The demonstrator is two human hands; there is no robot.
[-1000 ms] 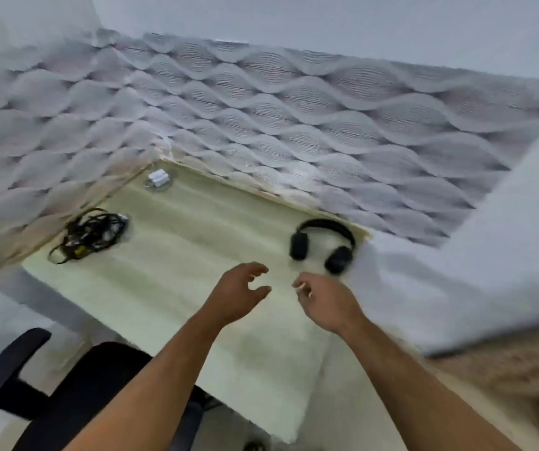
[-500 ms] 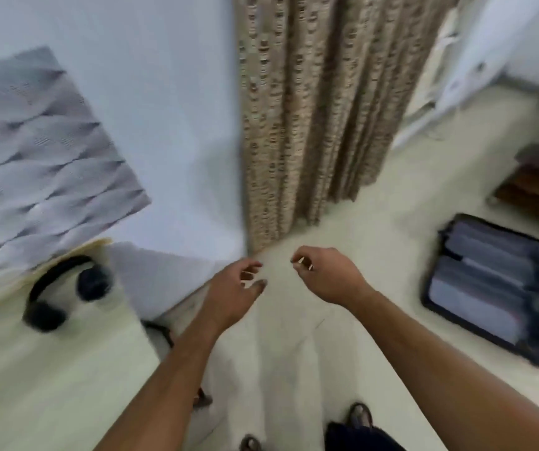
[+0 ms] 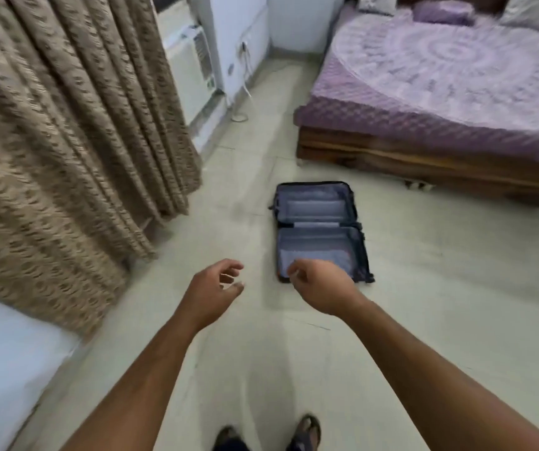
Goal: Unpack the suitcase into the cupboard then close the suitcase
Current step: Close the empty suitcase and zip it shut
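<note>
Both bare forearms extend forward from the lower edge of the view, converging toward the centre. Left hand (image 3: 211,296): raised at mid-frame, palm turned inward toward the right, fingers loosely curled and spread, thumb apart from them; it holds nothing. Right hand (image 3: 322,288): level with the left and just beside it, back of the hand facing up, wrist slightly bent, fingers curled downward and inward; nothing is visible in its grip, though the fingertips are blurred. The two hands are apart, with a narrow gap between them. At the bottom edge, two feet (image 3: 305,432) in sandals point forward, side by side.
</note>
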